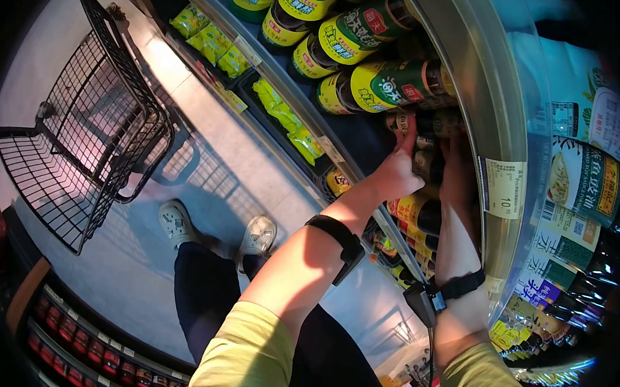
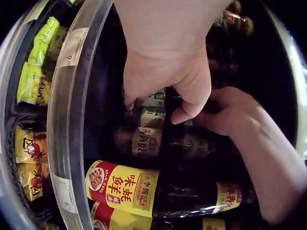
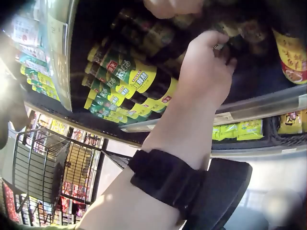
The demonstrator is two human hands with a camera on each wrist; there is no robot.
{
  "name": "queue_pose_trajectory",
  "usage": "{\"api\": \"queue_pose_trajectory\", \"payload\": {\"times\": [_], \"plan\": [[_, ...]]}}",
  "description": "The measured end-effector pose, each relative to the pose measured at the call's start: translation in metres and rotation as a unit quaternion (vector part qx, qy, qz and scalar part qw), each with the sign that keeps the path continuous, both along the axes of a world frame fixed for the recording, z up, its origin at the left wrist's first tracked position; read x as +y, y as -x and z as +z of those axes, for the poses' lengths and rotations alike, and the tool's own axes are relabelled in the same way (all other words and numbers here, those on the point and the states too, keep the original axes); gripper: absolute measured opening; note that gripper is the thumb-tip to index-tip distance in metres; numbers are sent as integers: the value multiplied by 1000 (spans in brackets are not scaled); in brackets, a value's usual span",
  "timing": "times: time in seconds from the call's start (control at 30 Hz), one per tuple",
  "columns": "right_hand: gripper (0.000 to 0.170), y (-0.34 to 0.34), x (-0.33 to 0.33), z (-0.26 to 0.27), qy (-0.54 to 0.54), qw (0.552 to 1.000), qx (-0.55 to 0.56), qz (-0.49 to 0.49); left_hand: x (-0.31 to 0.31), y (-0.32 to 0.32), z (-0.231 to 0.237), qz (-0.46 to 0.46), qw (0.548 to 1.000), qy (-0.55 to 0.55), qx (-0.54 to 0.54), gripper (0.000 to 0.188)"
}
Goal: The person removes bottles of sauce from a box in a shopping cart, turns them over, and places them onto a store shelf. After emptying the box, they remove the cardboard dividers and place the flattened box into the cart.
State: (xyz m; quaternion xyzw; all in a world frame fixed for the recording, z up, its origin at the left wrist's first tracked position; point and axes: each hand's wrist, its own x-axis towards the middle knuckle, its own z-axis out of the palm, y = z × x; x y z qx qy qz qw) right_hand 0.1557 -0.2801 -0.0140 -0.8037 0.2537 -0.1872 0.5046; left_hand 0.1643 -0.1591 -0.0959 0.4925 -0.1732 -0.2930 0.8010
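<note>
A: Head view. Where are the hands?
B: Left hand (image 1: 398, 176) and right hand (image 1: 455, 174) both inside the shelf (image 1: 360, 139), side by side. Left fingertips at the small labelled bottles (image 1: 398, 121); right fingers in shadow just beside
A: Around them?
B: Green-and-yellow bottles (image 1: 393, 86) just beyond the fingertips; red-and-yellow-labelled bottles (image 1: 407, 208) between the forearms; yellow packets (image 1: 286, 122) left of the left hand, past the shelf edge; shopping cart (image 1: 82, 129) well off that way
A: Left wrist view?
B: Left thumb and a finger stand apart, with the small labelled bottles showing between and below them. Whether they pinch one, cannot tell. Right hand reaches in beside the left thumb, fingers hidden; its hold, cannot tell
A: Right wrist view?
B: Left fingers bent among dark bottles, grip unclear. Right hand cut off by the frame, near the left fingers. Green-and-yellow bottles line up beside the left wrist; black band (image 3: 165, 179) round the left forearm
</note>
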Motion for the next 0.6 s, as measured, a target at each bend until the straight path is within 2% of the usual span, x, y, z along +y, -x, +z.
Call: {"api": "queue_pose_trajectory", "payload": {"times": [0.03, 0.07, 0.1, 0.13, 0.17, 0.2, 0.27, 0.3, 0.33, 0.37, 0.43, 0.47, 0.53, 0.6], "plan": [[39, 6, -31, -11, 1, 1000, -1, 1, -5, 0, -3, 42, 997, -14, -56, 115], [42, 18, -89, -30, -183, 982, -24, 28, -5, -1, -4, 42, 997, -13, -56, 115], [44, 27, -120, -40, -360, 930, -46, 54, -5, -2, -4, 34, 998, -4, -45, 115], [44, 33, -64, -21, -359, 931, -46, 54, -5, -3, -5, 26, 999, 4, -33, 116], [46, 20, -21, 1, -212, 977, -20, -17, -5, -2, -5, 27, 999, 4, -33, 116], [47, -4, 32, 16, -59, 995, 7, -86, -5, -1, -5, 41, 999, 4, -35, 116], [47, 16, 50, 22, -35, 996, 45, -67, 0, 0, -2, 55, 998, 4, -36, 115], [47, 28, 59, 26, -11, 995, 81, -49, 7, 2, 1, 23, 999, -11, -24, 112], [45, 43, 73, 22, -97, 983, 121, -101, 15, 4, 6, -9, 1000, -25, -11, 110], [45, 52, 70, 16, -98, 982, 122, -103, 24, 8, 12, -11, 1000, -27, -11, 110], [33, 69, 61, -4, -315, 906, 197, -205, 46, 19, 21, -36, 996, -86, -4, 99], [33, 72, 55, -16, -318, 904, 197, -206, 54, 30, 17, -28, 998, -64, 0, 90], [34, 64, 39, -42, -351, 875, 177, -282, 79, 40, 25, -43, 997, -62, 5, 88], [35, 64, 8, -79, -331, 884, 171, -283, 98, 49, 30, -61, 995, -70, 20, 87]]}}
